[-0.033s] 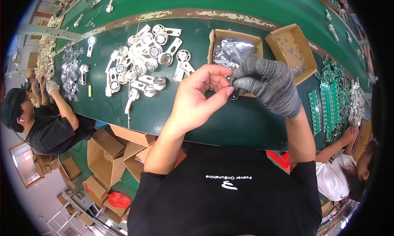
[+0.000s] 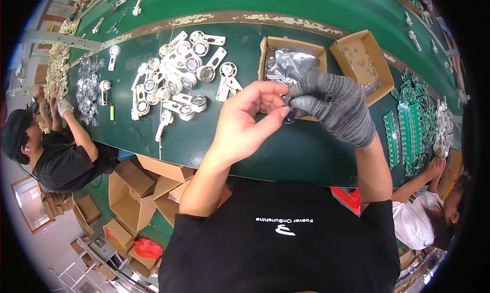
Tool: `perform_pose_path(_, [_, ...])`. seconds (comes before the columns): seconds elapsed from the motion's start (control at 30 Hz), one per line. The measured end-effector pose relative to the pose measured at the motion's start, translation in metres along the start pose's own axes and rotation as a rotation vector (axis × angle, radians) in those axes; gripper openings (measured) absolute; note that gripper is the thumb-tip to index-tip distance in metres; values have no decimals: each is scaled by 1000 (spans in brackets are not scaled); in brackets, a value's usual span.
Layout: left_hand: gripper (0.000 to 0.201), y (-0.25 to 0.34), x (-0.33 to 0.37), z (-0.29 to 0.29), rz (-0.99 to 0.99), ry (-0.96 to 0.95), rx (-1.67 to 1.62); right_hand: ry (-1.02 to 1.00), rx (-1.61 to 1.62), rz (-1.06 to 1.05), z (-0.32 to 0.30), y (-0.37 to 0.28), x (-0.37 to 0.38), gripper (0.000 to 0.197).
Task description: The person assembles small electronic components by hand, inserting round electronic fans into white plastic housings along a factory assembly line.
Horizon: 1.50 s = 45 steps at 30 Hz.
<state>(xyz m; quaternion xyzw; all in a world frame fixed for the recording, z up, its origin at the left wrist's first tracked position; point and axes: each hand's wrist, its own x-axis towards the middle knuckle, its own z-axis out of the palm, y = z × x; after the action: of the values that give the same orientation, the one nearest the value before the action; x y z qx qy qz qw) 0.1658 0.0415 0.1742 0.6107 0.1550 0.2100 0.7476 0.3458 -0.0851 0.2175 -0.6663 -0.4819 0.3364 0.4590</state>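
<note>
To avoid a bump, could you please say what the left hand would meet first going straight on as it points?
For the left hand, likely the small dark part first, then the gloved right hand just beyond; depth is unclear.

A small dark piece (image 2: pixel 290 119) sits just right of the frame's centre, where the fingers (image 2: pixel 278 113) of the bare left hand (image 2: pixel 245 117) meet those of the gloved right hand (image 2: pixel 337 107). Its rounded, smooth-looking end hangs below the fingertips toward the bottom of the frame, with a tiny pale spot on its face. The upper part is hidden by the gloved fingers, so its full shape cannot be told.
</note>
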Motion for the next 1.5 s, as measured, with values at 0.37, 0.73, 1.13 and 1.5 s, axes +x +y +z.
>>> perform_pose_path(0.37, [18, 5, 1, 9, 253, 286, 512, 292, 94, 71, 22, 18, -3, 17])
perform_pose_path(0.73, [14, -8, 6, 19, 403, 330, 694, 540, -189, -100, 51, 24, -17, 15])
perform_pose_path(1.13, [14, -11, -5, 3, 156, 229, 224, 356, -201, -81, 48, -2, -10, 13])
perform_pose_path(1.5, [11, -15, -65, -56, 110, 438, -153, 1, -656, -299, 72, -14, 103, 28])
